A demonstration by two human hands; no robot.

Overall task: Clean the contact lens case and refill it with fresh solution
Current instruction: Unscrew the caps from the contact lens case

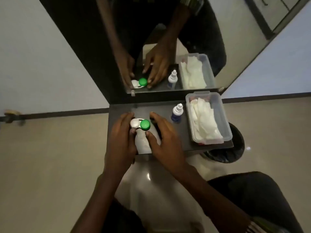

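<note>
A contact lens case (pixel 140 124) with one white cap and one green cap lies on a small dark shelf (pixel 178 137) under a mirror. My left hand (pixel 122 138) holds the case at its white end, thumb under it. My right hand (pixel 161 137) touches the green cap's side with thumb and fingers around it. A small solution bottle (pixel 177 112), white with a blue label and its cap on, stands upright to the right of my hands. A white patch, maybe a tissue or glare, shows on the shelf between my hands.
A clear plastic box (pixel 225 128) with white tissues stands at the shelf's right end. A black-lined bin (pixel 235 148) sits on the floor below it. The mirror (pixel 168 39) behind the shelf repeats the scene. My knee (pixel 252 190) is at lower right.
</note>
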